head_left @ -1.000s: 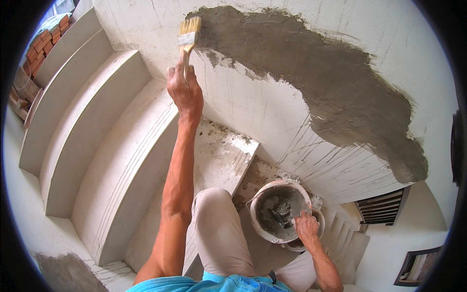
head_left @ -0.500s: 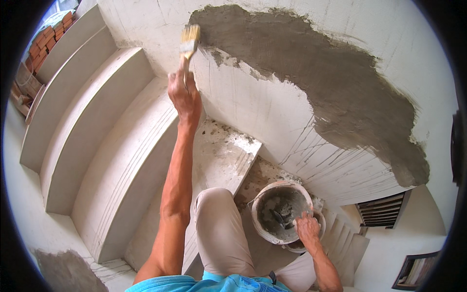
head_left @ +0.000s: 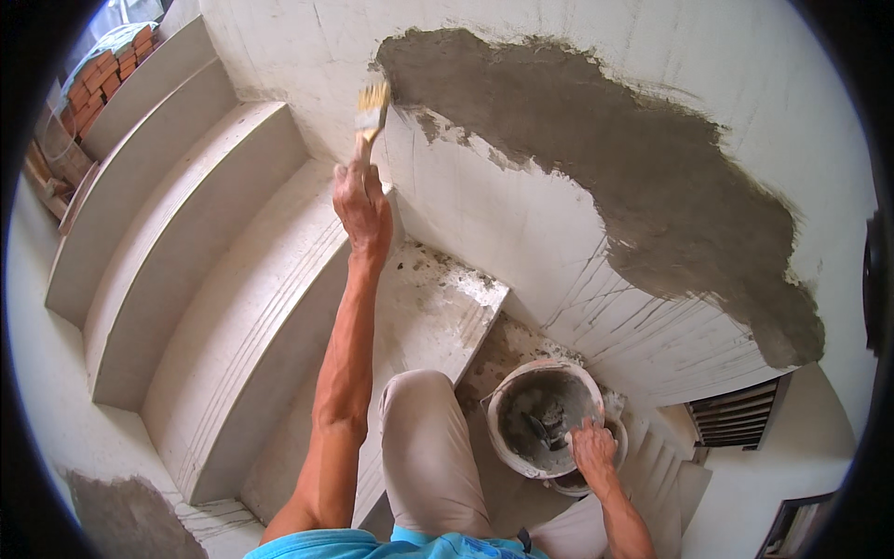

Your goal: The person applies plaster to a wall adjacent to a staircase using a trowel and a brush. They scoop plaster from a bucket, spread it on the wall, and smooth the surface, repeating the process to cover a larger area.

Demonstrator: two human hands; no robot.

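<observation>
My left hand (head_left: 363,210) reaches far forward, closed round the handle of a flat paintbrush (head_left: 372,110) with pale bristles. The bristle tips are at the left end of a dark wet cement patch (head_left: 596,149) on the white wall. My right hand (head_left: 593,445) is closed over the right rim of a round bucket (head_left: 504,438). Grey mix coats the bucket's inside. A small dark trowel (head_left: 538,430) lies in it, its handle end close to my right fingers.
Curved concrete steps (head_left: 251,242) rise at the left. A second container (head_left: 616,434) stands partly hidden under the bucket. Stacked bricks (head_left: 98,84) are at the top left. A slatted vent (head_left: 736,415) sits low at the right. Grey drips streak the wall below the patch.
The brush and my left hand have shifted slightly down along the patch's left edge. My right hand stays at the bucket rim. The whole view has tilted a little.
</observation>
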